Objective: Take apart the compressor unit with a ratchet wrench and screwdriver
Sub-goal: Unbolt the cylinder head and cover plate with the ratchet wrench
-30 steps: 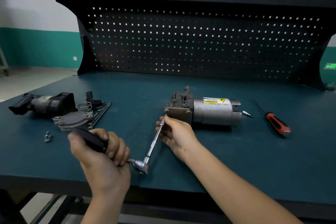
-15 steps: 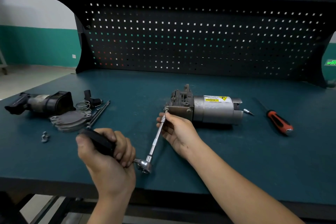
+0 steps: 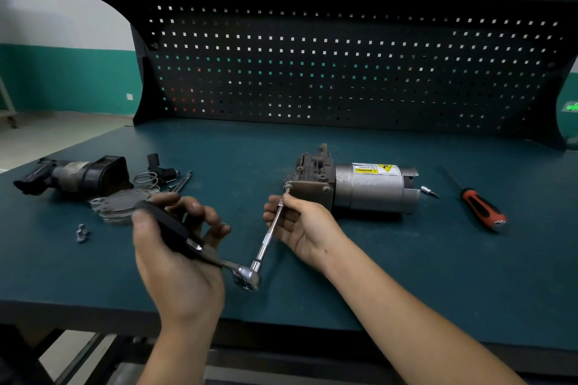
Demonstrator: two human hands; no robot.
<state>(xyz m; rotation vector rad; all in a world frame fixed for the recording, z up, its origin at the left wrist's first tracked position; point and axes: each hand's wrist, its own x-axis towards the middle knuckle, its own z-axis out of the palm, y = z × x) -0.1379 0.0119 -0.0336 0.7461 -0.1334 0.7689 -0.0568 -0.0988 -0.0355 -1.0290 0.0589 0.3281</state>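
Bolt-loosening step: right hand (image 3: 300, 225) pinches the extension of the chrome black-handled ratchet wrench (image 3: 247, 275) near its tip; left hand (image 3: 175, 253) fingers (image 3: 203, 212) curl loosely round the handle; the grey cylindrical metal compressor unit (image 3: 369, 187) lies just beyond the right fingers; the tip seems to meet the corner bolt (image 3: 288, 188); next, seat it squarely, then swing.

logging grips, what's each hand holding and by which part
Left hand holds the ratchet wrench by its black handle; right hand pinches the extension bar near the tip.

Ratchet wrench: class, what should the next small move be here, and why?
Probably swing the ratchet wrench to turn the corner bolt on the compressor unit. The left hand grips its handle, the right hand pinches the extension bar near its tip, and that tip sits at the bolt.
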